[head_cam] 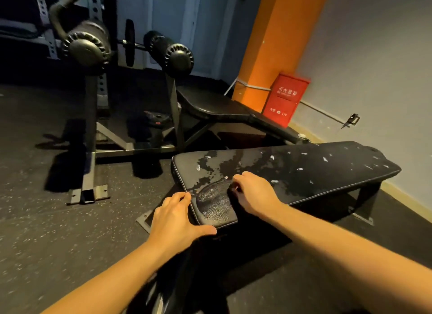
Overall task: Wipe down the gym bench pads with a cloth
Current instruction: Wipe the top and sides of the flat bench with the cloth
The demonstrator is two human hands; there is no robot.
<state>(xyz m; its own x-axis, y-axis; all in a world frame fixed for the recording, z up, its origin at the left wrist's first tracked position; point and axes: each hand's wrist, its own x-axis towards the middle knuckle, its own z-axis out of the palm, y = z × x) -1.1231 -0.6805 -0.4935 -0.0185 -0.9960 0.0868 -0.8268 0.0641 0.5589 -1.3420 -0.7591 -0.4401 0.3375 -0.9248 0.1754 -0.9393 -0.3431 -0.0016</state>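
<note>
Worn, flaking black bench pad [304, 173]

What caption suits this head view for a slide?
Worn, white-flecked black bench pad with the left hand at its near edge and the right hand, fingers curled, on top.

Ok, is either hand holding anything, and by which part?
The left hand lies open against the near corner of the bench pad. The right hand curls its fingers on the pad top; whether they pinch anything cannot be told.
</note>
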